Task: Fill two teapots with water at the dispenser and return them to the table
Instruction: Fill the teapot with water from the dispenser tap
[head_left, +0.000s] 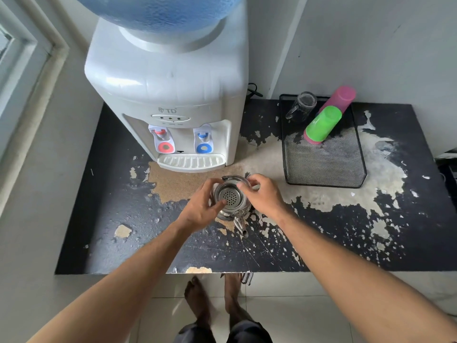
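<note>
A steel teapot point(232, 209) stands on the worn black table point(118, 219), a little in front of the white water dispenser point(173, 100). Its spout points toward me and its lid is off, so the perforated strainer point(230, 195) shows inside. My left hand point(201, 209) holds the pot's left rim with the thumb reaching over the strainer. My right hand point(263, 194) pinches the rim on the right side. The dispenser has a red tap point(162, 139) and a blue tap point(203, 142) over a drip tray point(191, 162). No second teapot is in view.
A black mesh tray point(324, 164) sits right of the dispenser, holding an upturned glass mug point(301, 105) and stacked green and pink cups point(326, 120). A window frame runs along the left wall. My bare feet stand on floor tiles at the table's front edge.
</note>
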### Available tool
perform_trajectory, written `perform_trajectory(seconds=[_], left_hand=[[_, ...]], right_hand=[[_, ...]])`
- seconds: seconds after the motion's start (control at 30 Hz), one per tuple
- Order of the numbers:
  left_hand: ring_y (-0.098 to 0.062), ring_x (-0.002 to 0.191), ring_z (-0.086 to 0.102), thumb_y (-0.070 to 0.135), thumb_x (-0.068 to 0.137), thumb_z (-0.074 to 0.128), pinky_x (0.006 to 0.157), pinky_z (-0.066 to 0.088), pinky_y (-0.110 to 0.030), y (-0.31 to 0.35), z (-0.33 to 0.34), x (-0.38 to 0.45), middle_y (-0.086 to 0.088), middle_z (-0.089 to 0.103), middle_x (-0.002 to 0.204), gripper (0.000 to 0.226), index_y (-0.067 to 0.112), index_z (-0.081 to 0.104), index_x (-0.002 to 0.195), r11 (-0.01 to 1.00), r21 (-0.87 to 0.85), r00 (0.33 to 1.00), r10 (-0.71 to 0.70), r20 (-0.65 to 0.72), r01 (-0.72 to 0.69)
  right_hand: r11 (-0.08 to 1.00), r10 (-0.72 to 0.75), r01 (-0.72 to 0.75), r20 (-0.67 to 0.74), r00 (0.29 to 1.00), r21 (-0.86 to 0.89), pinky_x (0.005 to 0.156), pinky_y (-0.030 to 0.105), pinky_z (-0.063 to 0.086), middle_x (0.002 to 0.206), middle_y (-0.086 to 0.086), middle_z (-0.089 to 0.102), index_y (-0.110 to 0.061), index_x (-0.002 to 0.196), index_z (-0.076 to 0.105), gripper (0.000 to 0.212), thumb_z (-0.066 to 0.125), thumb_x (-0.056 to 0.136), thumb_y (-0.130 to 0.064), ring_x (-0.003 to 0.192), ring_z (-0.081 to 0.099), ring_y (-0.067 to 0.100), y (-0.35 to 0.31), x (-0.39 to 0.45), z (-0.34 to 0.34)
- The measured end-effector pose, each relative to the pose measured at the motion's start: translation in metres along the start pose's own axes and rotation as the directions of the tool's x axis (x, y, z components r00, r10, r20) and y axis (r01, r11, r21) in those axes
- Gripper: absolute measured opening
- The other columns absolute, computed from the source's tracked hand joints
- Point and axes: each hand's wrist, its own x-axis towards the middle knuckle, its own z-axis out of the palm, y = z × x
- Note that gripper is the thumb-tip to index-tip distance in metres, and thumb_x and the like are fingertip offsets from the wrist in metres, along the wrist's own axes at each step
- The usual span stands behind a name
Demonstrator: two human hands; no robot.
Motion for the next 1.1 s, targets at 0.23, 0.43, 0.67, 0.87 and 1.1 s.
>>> perform_trajectory(seconds=[0.23,0.43,0.67,0.87,1.1], left_hand=[[-0.017,0.095,0.068,0.011,0.101,0.060,0.071,0.059,-0.027,0.010,-0.005,0.003,-0.004,0.063,0.111,0.050,0.014,0.035,0.144,0.933,-0.247,0.965,-0.255,0.061,0.262],[-0.021,0.101,0.067,0.018,0.101,0.061,0.091,0.061,-0.040,0.018,-0.026,0.019,-0.009,0.063,0.120,0.041,0.011,0.044,0.137,0.942,-0.227,0.969,-0.242,0.045,0.245],[-0.024,0.092,0.073,0.024,0.106,0.054,0.077,0.064,-0.034,0.020,-0.059,0.025,-0.011,0.074,0.101,0.030,0.002,0.061,0.125,0.977,-0.110,0.983,-0.183,0.009,0.183],[-0.018,0.080,0.065,0.022,0.107,0.052,0.080,0.057,-0.047,0.023,-0.078,0.034,-0.018,0.075,0.095,0.029,0.002,0.072,0.106,0.993,-0.032,0.993,-0.113,-0.027,0.113],[-0.015,0.091,0.063,0.025,0.109,0.045,0.089,0.050,-0.035,0.034,-0.096,0.034,-0.005,0.071,0.101,0.031,0.004,0.067,0.116,0.985,-0.092,0.988,-0.150,-0.032,0.146]], right_hand=[[0.996,0.092,-0.083,0.240,0.966,-0.044,0.091,0.024,0.042,0.139,-0.009,0.053,-0.025,0.155,0.037,0.072,0.073,0.093,-0.035,0.111,0.054,0.008,-0.012,0.002,-0.001],[0.995,0.091,-0.082,0.198,0.976,-0.053,0.066,0.017,0.046,0.126,-0.005,0.064,-0.027,0.147,0.046,0.055,0.066,0.096,-0.036,0.096,0.064,0.006,-0.021,0.004,0.002],[0.961,0.195,-0.245,0.318,0.928,0.126,0.073,0.038,0.066,0.113,0.005,0.065,-0.029,0.138,0.036,0.053,0.065,0.095,-0.042,0.088,0.072,0.020,-0.054,0.009,0.006],[0.894,0.166,-0.337,0.480,0.861,0.294,0.059,0.033,0.050,0.103,0.012,0.058,-0.017,0.120,0.041,0.032,0.059,0.100,-0.033,0.075,0.059,0.022,-0.072,0.011,0.006],[0.887,0.184,-0.321,0.384,0.905,0.331,0.076,0.042,0.062,0.115,0.014,0.063,-0.025,0.106,0.044,0.017,0.055,0.102,-0.037,0.082,0.064,0.023,-0.081,0.011,0.025]])
